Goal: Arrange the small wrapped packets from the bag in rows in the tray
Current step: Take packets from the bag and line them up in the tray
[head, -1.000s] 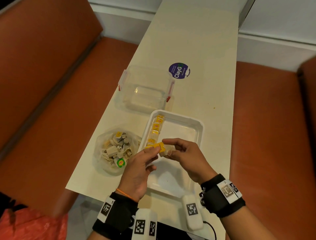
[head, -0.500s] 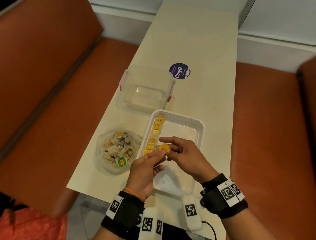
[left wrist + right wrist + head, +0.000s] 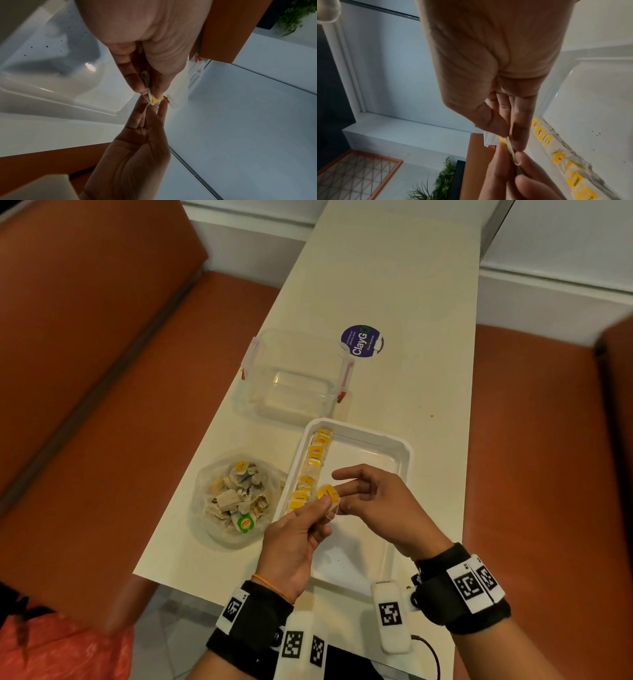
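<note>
A white tray (image 3: 405, 460) lies on the cream table, with a row of yellow-tagged packets (image 3: 315, 455) along its left wall. The row shows again in the right wrist view (image 3: 556, 157). Left of the tray sits a clear bag (image 3: 236, 498) full of packets. Over the tray's left side, my left hand (image 3: 325, 504) pinches one yellow-tagged packet (image 3: 327, 494) between thumb and fingers. My right hand (image 3: 338, 498) meets it from the right and pinches its tag and string (image 3: 511, 146), with the index finger sticking out free. The packet's body is mostly hidden by my fingers.
A clear lidded container (image 3: 294, 378) with red clips stands just beyond the tray. A round purple sticker (image 3: 362, 341) is on the table behind it. Orange bench seats (image 3: 534, 474) flank the narrow table. The table's near edge runs under my wrists.
Both hands kept hold of the packet and shifted it slightly right over the tray. The right index finger has straightened away from it.
</note>
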`<state>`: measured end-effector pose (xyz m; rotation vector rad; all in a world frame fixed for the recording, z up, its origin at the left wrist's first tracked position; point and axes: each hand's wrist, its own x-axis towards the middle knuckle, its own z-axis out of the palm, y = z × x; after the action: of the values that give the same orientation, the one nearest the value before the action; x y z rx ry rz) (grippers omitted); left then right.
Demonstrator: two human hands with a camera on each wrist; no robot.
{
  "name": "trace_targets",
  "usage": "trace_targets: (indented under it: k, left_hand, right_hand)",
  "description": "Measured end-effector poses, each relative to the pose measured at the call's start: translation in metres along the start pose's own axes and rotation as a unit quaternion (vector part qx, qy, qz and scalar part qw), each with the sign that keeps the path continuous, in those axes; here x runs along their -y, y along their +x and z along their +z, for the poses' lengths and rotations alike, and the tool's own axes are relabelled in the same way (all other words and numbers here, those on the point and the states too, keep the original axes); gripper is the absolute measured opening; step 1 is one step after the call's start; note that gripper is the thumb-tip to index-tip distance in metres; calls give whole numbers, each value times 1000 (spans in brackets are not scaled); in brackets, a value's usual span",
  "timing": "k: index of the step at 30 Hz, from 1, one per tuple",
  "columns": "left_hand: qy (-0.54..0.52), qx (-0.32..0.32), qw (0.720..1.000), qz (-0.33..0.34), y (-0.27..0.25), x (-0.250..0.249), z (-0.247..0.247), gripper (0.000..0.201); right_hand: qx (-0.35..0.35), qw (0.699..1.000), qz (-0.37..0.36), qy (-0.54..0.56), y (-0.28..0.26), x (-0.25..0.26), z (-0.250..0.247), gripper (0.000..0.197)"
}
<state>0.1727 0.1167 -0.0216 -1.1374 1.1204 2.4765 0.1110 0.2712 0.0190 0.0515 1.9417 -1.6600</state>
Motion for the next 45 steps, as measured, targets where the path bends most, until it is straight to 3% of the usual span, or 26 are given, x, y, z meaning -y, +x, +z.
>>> trace_targets:
  k: [4,10,17,21,24,27,32,35,38,40,45]
  left_hand:
    - [-14,-2,1000,8,-1,-2,1,41]
    - [-1,22,1000,-3,-1,-7,-2,47]
    - [137,74,988,25,3,-10,-16,30]
    - [108,47,992,47,8,-7,-11,26]
    - [64,25,996,48,11,-5,-6,23]
    - [50,27,997,44,14,-1,-4,23]
    - [103,12,994,39,20,-5,-7,33]
    - [151,-28,986,67,24,-10,-19,38]
    - [183,-42,978,87,24,-20,-34,28]
    - [200,-41,973,104,24,-29,-44,24]
    - [288,-100,936,177,31,-52,-73,19]
  right_hand:
    - [17,999,-6,31,-2,1,0,44]
    - [-37,999,-15,27,6,-7,2,34]
    - [29,997,-1,-77,12,2,-7,36]
    - [20,999,10,-48,13,-2,-7,39]
    - [22,1000,-3,-18,10,-9,-1,29]
    - [-18,1000,-16,-6,12,-17,6,15]
    - [-76,997,0,23,39,-35,6,12]
    - [-139,990,12,16,74,-50,-2,12]
    - [-182,983,12,-23,113,-62,-12,4]
    - [-200,979,14,-47,136,-67,-15,11]
    - [-228,973,25,-10,168,-77,-14,13]
